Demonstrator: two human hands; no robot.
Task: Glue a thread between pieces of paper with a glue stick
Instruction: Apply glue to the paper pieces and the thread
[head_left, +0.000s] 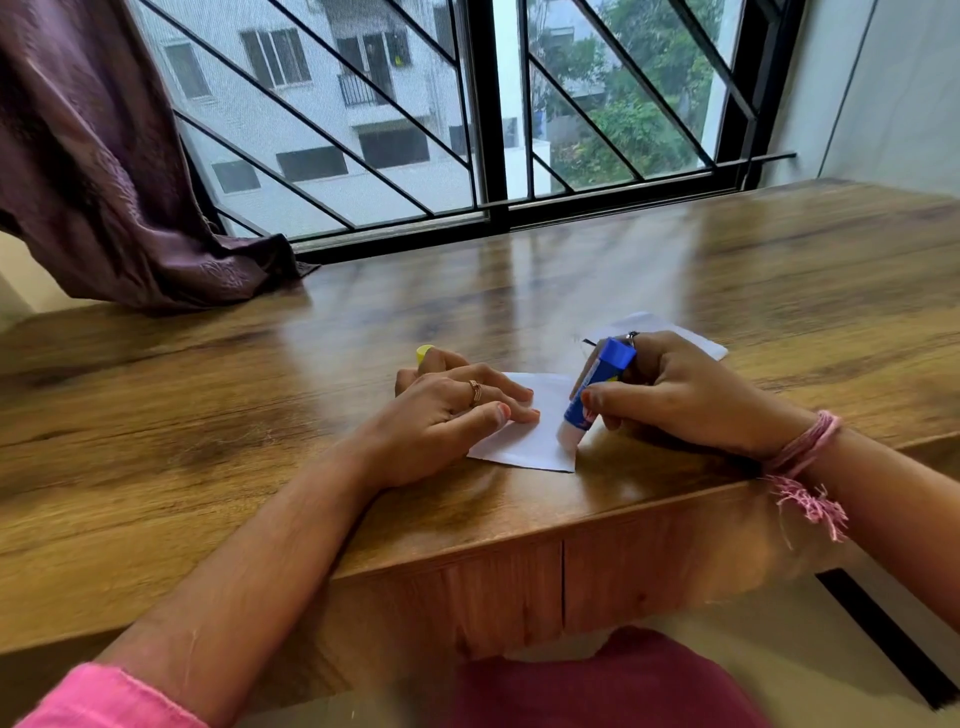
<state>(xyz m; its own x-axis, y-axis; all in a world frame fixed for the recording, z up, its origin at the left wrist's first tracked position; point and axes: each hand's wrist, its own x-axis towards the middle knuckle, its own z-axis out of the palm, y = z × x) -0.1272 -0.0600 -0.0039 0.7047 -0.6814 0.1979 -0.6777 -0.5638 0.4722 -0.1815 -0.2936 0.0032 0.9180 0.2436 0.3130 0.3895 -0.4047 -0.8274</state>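
A small white piece of paper (535, 441) lies on the wooden table (260, 405) near its front edge. My left hand (452, 415) presses flat on the paper's left part, fingers straight; a yellow cap (424, 353) peeks out behind it. My right hand (675, 389) grips a blue glue stick (597, 389), tilted, with its pale tip down on the paper's right edge. A second white paper (691, 338) lies behind my right hand, partly hidden, with a short dark bit of thread (588, 342) at its left.
A barred window (488, 130) runs along the table's far edge. A purple curtain (104, 182) drapes onto the table's far left corner. The table's front edge passes just below the paper.
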